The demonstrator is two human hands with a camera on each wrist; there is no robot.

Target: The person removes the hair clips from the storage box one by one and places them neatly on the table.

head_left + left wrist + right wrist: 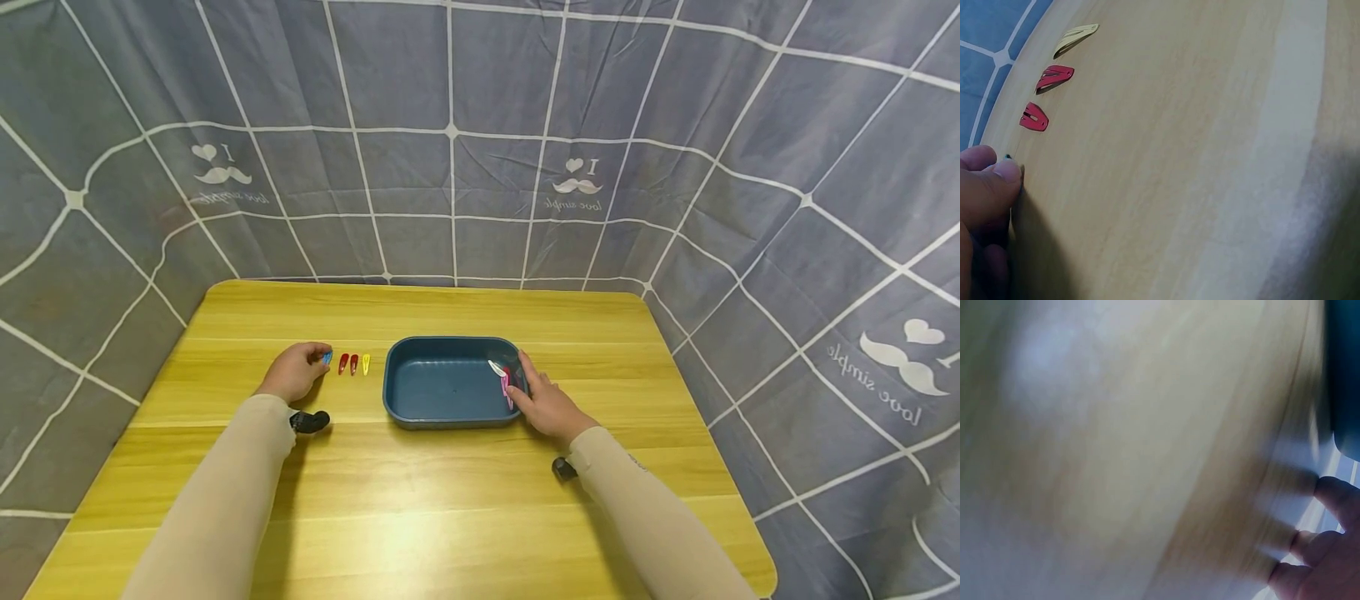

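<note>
**First inspector:** What do we record at the left of the table (pixel 420 521)?

**Second inspector:** We find the left hand (pixel 294 372) pinching a blue hair clip (pixel 327 357) between thumb and finger. Just right of it, two red clips (pixel 343 363) lie side by side, then a yellow clip (pixel 366 364).

**First inspector:** And at centre?

**Second inspector:** A dark blue tray (pixel 438 387), apart from the yellow clip. Near its right end, inside, we note a white clip (pixel 496 367) and a pink clip (pixel 505 385), close together.

**First inspector:** The right hand (pixel 552 407)?

**Second inspector:** We see it gripping the tray's right end, thumb over the inside, fingers outside.
</note>
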